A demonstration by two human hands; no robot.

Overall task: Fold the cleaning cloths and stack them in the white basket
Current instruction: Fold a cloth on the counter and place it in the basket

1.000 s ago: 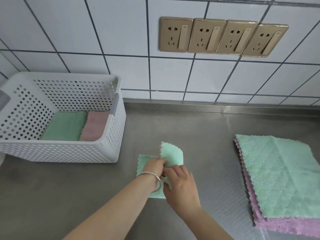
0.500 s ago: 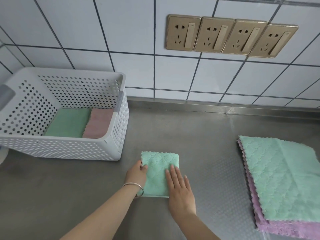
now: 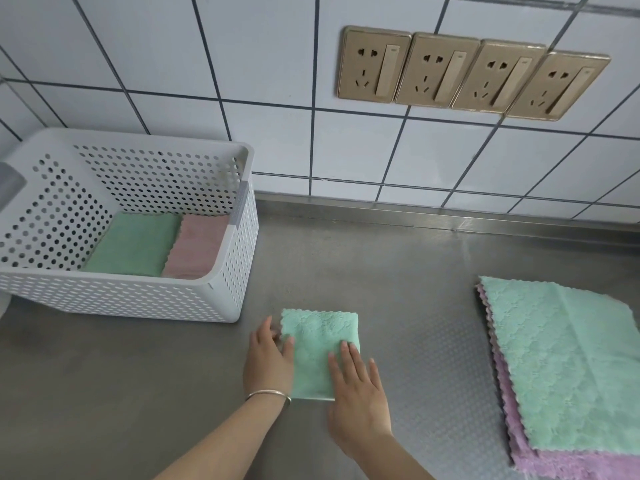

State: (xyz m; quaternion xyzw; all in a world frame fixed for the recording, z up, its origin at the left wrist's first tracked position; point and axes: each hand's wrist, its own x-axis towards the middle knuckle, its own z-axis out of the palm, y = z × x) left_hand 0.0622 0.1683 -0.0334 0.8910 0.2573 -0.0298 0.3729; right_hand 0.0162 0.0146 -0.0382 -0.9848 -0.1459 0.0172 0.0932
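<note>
A small folded green cloth [image 3: 317,344] lies flat on the steel counter in front of me. My left hand [image 3: 268,362] touches its left edge with straight fingers, a bracelet on the wrist. My right hand [image 3: 356,389] presses flat on its lower right part. The white perforated basket [image 3: 221,289] stands at the left and holds a folded green cloth [image 3: 135,244] beside a folded pink cloth [image 3: 195,245]. At the right lies a pile of unfolded cloths, a green one [image 3: 568,368] on top and purple ones [image 3: 571,464] beneath.
A tiled wall with a row of gold sockets [image 3: 471,72] runs behind the steel counter [image 3: 381,271]. A grey object [image 3: 8,185] shows at the left edge by the basket.
A second ago both hands were turning a flap of the green cloth over. The cloth now lies folded flat, and both hands have opened and rest on it.
</note>
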